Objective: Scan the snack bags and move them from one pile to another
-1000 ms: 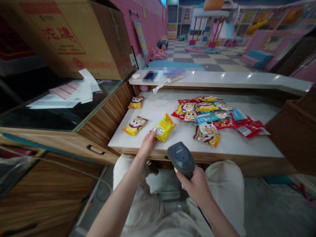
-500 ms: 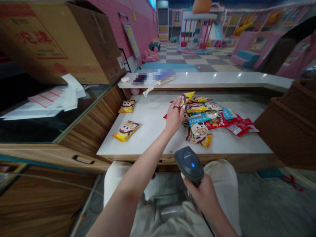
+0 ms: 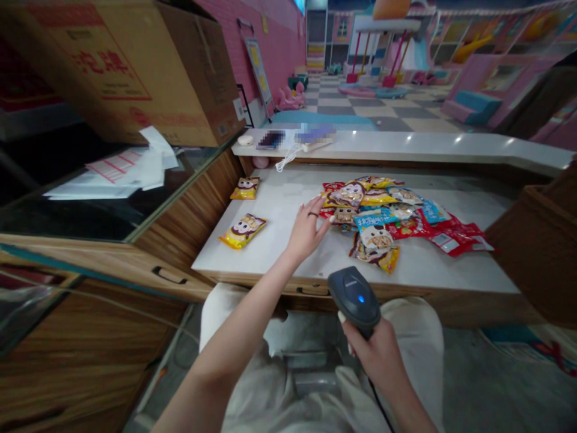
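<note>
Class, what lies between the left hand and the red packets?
In the head view, monkey-print snack packets lie heaped between the left hand and the red packets.

Here's the picture, folks: a rather dim indoor scene, muted overall, with the fisheye stretching hard at the edges, and the cardboard box (image 3: 121,72) leaning in at the top left! Sharp white glints of glare run along the back counter (image 3: 406,143), a softer sheen spreads across the surface (image 3: 279,204), and the snack packets (image 3: 374,216) catch a little shine. The glass case top (image 3: 85,219) sinks into deep shadow, two pixelated patches (image 3: 271,139) blur out the back counter, and the checkered floor (image 3: 360,102) goes soft in the distance!
</note>
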`<action>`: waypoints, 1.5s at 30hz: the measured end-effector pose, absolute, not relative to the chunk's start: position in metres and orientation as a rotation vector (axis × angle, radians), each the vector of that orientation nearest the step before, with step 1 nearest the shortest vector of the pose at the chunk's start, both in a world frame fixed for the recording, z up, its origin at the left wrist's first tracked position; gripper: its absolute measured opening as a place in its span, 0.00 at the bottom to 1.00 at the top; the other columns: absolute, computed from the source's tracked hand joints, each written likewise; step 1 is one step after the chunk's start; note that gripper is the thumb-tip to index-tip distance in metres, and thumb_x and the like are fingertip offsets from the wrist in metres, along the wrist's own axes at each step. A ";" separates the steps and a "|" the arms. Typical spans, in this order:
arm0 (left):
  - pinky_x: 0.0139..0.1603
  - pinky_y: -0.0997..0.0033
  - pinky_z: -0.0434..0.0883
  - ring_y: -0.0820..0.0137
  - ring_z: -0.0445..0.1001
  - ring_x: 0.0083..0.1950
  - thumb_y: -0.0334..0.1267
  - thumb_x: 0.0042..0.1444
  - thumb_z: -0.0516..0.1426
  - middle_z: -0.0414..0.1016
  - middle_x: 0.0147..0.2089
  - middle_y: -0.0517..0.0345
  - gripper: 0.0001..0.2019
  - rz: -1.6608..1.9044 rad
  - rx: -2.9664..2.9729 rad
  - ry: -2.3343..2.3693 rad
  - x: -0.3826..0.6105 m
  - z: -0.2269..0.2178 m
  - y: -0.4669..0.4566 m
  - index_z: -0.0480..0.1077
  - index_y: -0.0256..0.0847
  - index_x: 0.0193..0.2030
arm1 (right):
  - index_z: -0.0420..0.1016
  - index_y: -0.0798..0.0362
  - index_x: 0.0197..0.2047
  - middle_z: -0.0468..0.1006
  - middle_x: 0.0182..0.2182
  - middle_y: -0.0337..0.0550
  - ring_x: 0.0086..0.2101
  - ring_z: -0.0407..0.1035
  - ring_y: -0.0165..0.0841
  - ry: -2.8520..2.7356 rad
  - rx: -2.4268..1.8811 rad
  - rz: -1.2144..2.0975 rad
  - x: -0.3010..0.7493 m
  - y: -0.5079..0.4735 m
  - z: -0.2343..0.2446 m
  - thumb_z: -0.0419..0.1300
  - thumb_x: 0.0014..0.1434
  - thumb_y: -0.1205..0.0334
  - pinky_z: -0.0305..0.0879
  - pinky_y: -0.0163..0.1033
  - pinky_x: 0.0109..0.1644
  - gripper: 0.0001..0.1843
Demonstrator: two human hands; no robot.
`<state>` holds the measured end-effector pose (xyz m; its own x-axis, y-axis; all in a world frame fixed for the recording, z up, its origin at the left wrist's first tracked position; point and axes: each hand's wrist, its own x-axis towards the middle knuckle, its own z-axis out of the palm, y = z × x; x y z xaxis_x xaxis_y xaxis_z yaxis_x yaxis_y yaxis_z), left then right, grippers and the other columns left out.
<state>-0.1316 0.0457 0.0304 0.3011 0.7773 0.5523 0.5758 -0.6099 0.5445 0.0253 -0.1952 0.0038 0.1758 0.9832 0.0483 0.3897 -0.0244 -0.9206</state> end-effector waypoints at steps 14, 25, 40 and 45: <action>0.79 0.37 0.61 0.44 0.66 0.78 0.40 0.68 0.54 0.67 0.75 0.26 0.30 0.860 2.175 1.979 -0.322 -0.023 0.028 0.65 0.29 0.73 | 0.77 0.48 0.28 0.77 0.16 0.42 0.25 0.80 0.45 -1.394 -1.519 0.867 0.000 -0.195 0.007 0.66 0.63 0.46 0.72 0.39 0.30 0.17; 0.69 0.53 0.73 0.53 0.77 0.67 0.56 0.63 0.65 0.81 0.64 0.44 0.28 1.374 1.080 1.110 -0.245 -0.002 0.008 0.76 0.40 0.63 | 0.82 0.50 0.35 0.74 0.13 0.38 0.16 0.71 0.40 -1.418 -1.522 0.884 0.004 -0.192 0.011 0.64 0.65 0.46 0.66 0.38 0.24 0.17; 0.65 0.54 0.79 0.51 0.84 0.60 0.51 0.51 0.76 0.87 0.52 0.43 0.26 1.152 0.762 0.775 -0.209 -0.013 -0.002 0.80 0.35 0.50 | 0.78 0.48 0.30 0.75 0.15 0.39 0.21 0.77 0.43 -1.404 -1.558 0.797 0.002 -0.175 0.016 0.65 0.63 0.46 0.69 0.39 0.28 0.16; 0.64 0.54 0.79 0.49 0.84 0.60 0.55 0.46 0.77 0.88 0.51 0.43 0.30 1.136 0.801 0.784 -0.209 -0.014 -0.003 0.80 0.35 0.48 | 0.78 0.48 0.30 0.74 0.13 0.39 0.18 0.75 0.42 -1.409 -1.554 0.849 0.000 -0.171 0.019 0.64 0.63 0.47 0.67 0.39 0.25 0.15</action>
<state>-0.2089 -0.0031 -0.0142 0.2329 0.9645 -0.1245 -0.4588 0.2218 0.8604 -0.0004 -0.1712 0.0191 0.1341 0.9893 0.0570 0.4120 -0.0033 -0.9112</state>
